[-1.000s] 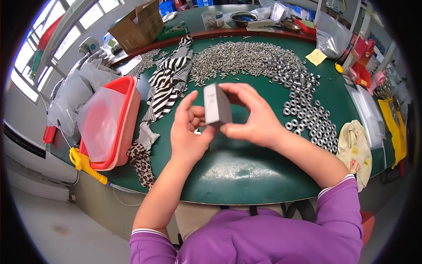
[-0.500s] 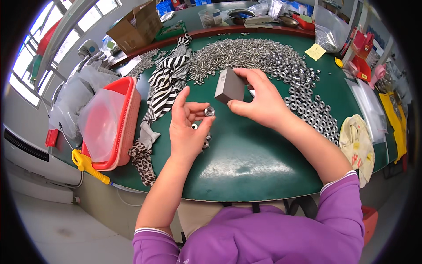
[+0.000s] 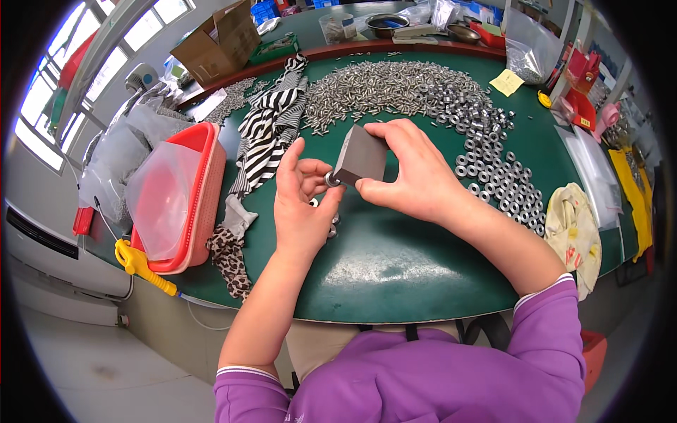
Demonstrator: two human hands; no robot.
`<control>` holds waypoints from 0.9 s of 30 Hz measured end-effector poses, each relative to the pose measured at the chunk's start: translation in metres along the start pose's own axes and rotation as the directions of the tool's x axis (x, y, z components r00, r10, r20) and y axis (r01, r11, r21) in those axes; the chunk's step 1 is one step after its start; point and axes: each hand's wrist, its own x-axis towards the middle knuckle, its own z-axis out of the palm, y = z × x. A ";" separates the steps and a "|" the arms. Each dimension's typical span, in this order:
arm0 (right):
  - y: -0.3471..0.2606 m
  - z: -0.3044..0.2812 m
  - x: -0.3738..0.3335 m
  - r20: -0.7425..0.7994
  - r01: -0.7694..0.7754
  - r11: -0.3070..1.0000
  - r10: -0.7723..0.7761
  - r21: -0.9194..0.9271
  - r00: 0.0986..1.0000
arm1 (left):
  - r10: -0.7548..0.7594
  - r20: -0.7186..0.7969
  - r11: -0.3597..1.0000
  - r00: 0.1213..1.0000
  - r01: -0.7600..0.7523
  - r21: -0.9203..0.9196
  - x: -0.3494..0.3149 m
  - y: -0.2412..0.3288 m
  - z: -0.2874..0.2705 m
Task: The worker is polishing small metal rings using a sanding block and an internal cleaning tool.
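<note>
My left hand (image 3: 300, 215) pinches a small steel ring (image 3: 330, 179) between thumb and fingers. Gripped in my right hand (image 3: 421, 176) is a dark grey rectangular block (image 3: 365, 156), tilted, with its lower left end at the ring. They look to be touching. Beside my left thumb, a few more rings (image 3: 333, 224) show partly, some hidden by the hand. To the right of my right hand, many loose steel rings (image 3: 504, 185) lie on the green table (image 3: 395, 247). A heap of small metal pins (image 3: 374, 88) spreads beyond both hands.
A red basket (image 3: 211, 190) with a plastic sheet stands at the left, near a yellow-handled air gun (image 3: 141, 264). Striped cloth (image 3: 268, 127) lies left of the pins. A stained cream glove (image 3: 572, 233) rests at the right edge; a cardboard box (image 3: 218, 46) stands at the back left.
My right hand has brought the block left and down to the ring, tilting it. My left hand has stayed nearly in place, still pinching the ring.
</note>
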 end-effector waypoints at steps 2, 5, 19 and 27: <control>0.000 0.002 -0.002 -0.010 0.063 0.998 -0.063 -0.023 0.998 | 0.079 0.005 0.988 0.997 -0.079 0.133 0.000 0.000 -0.001; -0.004 0.004 -0.006 -0.015 0.128 0.986 -0.130 -0.106 0.991 | 0.084 0.010 0.964 0.996 -0.083 0.253 -0.001 0.001 -0.001; -0.005 0.003 -0.001 -0.041 0.105 0.978 -0.114 -0.180 0.993 | 0.079 0.033 0.948 0.996 -0.085 0.307 -0.006 0.003 0.001; -0.014 0.002 -0.010 0.048 0.103 0.991 -0.099 -0.087 0.994 | 0.123 -0.008 0.955 0.992 -0.116 0.272 -0.004 0.002 0.002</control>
